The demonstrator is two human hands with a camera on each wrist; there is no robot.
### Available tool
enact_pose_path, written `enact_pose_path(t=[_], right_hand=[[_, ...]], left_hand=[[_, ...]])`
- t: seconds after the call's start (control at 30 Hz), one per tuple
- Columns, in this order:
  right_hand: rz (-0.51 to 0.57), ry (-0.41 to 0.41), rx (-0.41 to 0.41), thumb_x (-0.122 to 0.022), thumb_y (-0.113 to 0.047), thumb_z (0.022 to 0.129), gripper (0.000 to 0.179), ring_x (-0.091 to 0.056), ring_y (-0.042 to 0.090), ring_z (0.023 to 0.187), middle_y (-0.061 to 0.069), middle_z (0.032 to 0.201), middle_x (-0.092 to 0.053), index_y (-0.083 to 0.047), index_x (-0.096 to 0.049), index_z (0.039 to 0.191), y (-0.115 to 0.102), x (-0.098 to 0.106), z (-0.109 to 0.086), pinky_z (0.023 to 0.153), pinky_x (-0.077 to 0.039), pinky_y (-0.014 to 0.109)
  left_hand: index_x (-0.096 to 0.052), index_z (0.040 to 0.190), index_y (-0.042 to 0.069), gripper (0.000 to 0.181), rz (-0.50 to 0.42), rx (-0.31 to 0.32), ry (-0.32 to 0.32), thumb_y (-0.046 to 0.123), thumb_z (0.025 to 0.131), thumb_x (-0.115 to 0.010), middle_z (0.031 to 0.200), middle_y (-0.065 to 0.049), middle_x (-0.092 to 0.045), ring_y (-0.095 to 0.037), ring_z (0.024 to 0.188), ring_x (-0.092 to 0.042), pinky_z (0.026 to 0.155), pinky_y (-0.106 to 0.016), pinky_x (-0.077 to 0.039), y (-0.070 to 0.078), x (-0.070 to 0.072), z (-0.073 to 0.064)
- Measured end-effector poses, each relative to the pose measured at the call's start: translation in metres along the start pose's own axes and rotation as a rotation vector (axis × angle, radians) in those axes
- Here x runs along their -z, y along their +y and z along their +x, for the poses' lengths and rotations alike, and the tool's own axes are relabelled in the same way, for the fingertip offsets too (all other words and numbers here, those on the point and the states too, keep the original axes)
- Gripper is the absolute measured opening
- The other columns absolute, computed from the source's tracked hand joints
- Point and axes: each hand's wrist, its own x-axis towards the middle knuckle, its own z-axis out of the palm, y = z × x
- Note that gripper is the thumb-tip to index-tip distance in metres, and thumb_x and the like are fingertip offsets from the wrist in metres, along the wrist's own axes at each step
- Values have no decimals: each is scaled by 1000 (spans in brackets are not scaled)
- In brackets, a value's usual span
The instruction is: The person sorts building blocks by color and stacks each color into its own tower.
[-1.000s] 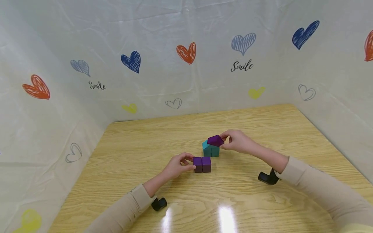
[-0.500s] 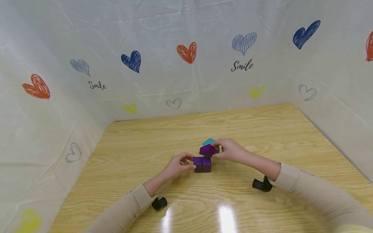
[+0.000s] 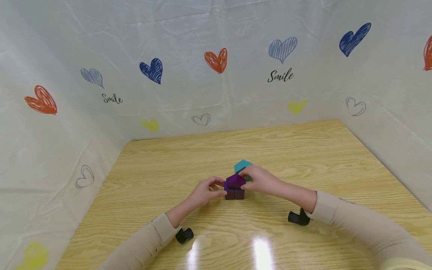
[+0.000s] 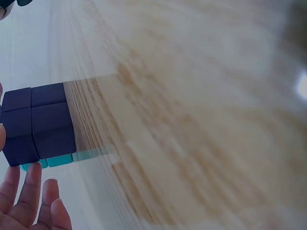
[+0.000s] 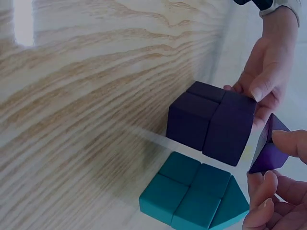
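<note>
My right hand (image 3: 261, 180) pinches a purple triangular prism (image 3: 235, 180) between thumb and fingers, close over a stack of purple cubes (image 3: 234, 195). In the right wrist view the prism (image 5: 271, 152) tilts slightly apart from the top of the purple stack (image 5: 211, 122). My left hand (image 3: 202, 193) holds that stack at its left side, thumb toward the front and fingertips behind. Just behind stands a teal block house (image 3: 242, 165); the right wrist view shows its teal cubes (image 5: 180, 191) with a triangular teal roof (image 5: 231, 206). My right hand partly hides it in the head view.
The wood-grain table (image 3: 175, 157) runs back to a pale curtain (image 3: 182, 93) printed with hearts and "Smile". Black wrist cameras (image 3: 184, 235) hang under both sleeves. Bright glare (image 3: 263, 253) lies on the table's front part.
My right hand has carried the purple prism left and toward me, from in front of the teal house to over the purple cubes. My left hand has stayed at the stack.
</note>
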Motion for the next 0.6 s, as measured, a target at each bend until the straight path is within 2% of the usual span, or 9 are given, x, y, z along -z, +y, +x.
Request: enact_pose_path(t=[0.2,0.33,0.6], right_hand=[[-60,5,0,-71,-14,79,32,-60,25,94,9,99,-63,1,-65,106,-2,-6,-1,77,-49,34],[-58,4,-8,-71,-14,79,32,-60,24,92,8,98,-62,0,-65,107,-2,-9,-2,75,-49,32],[-58,13,31,-71,-12,79,32,-51,10,70,6,93,-60,1,-64,108,-2,-11,-3,58,-41,19]], left_hand=[[-60,112,10,35,1,9,-1,26,83,-68,108,-6,-62,-16,89,-54,71,-28,-47,-1,0,0],[-60,111,10,34,4,5,-3,25,83,-69,107,-6,-62,-16,88,-54,71,-28,-46,-1,0,1],[-60,113,9,35,13,5,-7,26,83,-68,108,-6,-62,-17,89,-54,73,-29,-46,0,0,0]])
